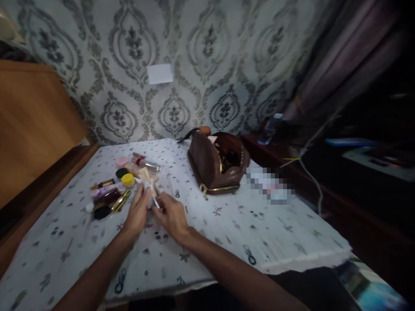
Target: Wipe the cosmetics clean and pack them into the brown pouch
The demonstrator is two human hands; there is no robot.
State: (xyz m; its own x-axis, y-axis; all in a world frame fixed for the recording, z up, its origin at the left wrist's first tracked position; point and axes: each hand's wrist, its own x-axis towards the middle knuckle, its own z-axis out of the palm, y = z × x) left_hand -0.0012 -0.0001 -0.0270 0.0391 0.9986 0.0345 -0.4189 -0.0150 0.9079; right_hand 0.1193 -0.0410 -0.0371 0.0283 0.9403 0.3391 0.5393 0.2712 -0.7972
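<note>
Bare forearms (227, 270) stretched forward; left hand (138, 209) near right hand (172, 216), right fingers (161, 204) bent

Dim light falls on a grey damask-patterned wall (181, 39) at the far side, brown wooden furniture (35, 99) at left and a purplish curtain (346, 56) at far right.

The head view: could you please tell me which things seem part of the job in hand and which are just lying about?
Likely part of the job: blurred pale items in the left hand and right hand; round yellow item and gold tube nearby; perhaps the open brown bag.

Probably just lying about: clear bottle, right of the bag; white cable.
</note>
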